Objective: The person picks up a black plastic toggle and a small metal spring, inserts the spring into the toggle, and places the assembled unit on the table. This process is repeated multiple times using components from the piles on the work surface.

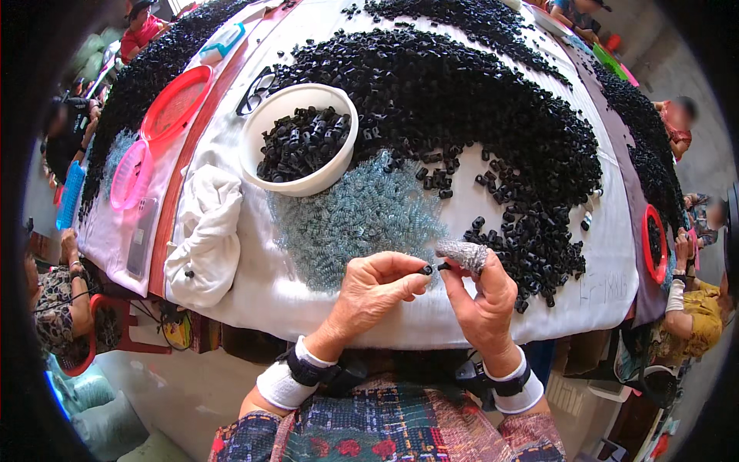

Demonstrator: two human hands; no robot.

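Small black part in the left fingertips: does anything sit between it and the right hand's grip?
Nothing visible does. The small black part is pinched by the left hand, right beside the right hand fingertips, above the white cloth.

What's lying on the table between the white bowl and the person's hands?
In the head view, a heap of small pale blue-grey springs lies on the white cloth between the white bowl and both hands.

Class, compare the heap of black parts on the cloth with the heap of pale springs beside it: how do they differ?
The black parts are dark, chunky and opaque; the springs are pale bluish and see-through. The black parts form a much larger, curved band; the springs lie in a smaller patch in front of the white bowl. Both lie loose on the white cloth.
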